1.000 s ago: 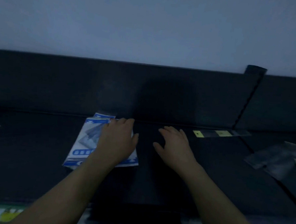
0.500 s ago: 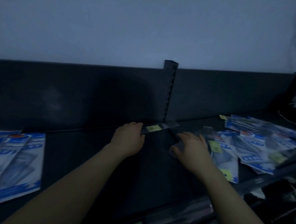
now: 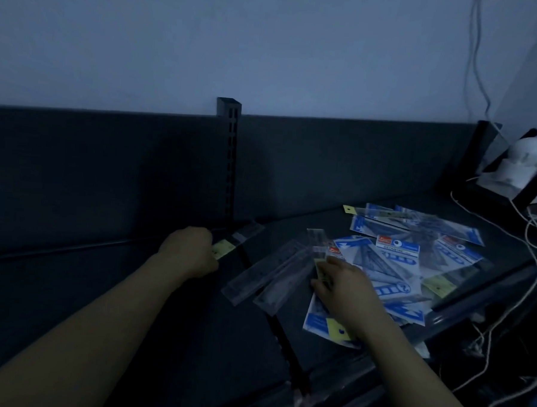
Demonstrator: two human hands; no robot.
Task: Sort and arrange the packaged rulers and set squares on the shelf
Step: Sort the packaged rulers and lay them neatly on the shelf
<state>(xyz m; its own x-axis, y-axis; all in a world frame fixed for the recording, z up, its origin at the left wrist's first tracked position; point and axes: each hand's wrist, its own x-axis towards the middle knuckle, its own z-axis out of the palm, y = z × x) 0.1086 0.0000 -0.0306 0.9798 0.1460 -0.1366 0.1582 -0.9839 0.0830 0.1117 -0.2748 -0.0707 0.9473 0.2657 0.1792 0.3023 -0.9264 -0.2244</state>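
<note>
Left hand [image 3: 190, 252]: grip curled round the tagged end of a ruler pack [image 3: 240, 236], at the foot of the post [image 3: 230, 157]. Right hand [image 3: 345, 289]: on the heap, grip unclear.
Shelf [image 3: 208, 324]: dark, either side of post.
Set-square packs [image 3: 398, 260]: heaped right of post.
Two loose rulers [image 3: 263, 271]: between post and heap.

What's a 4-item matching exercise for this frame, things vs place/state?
Things:
1 left hand
2 right hand
3 clear ruler packs
4 white device

Places/states:
A far right, by the wall
B lying slanted between the hands
C grips the yellow-tagged ruler pack at the back panel
D on the blue set-square packs

Pairs: 1-C; 2-D; 3-B; 4-A
</note>
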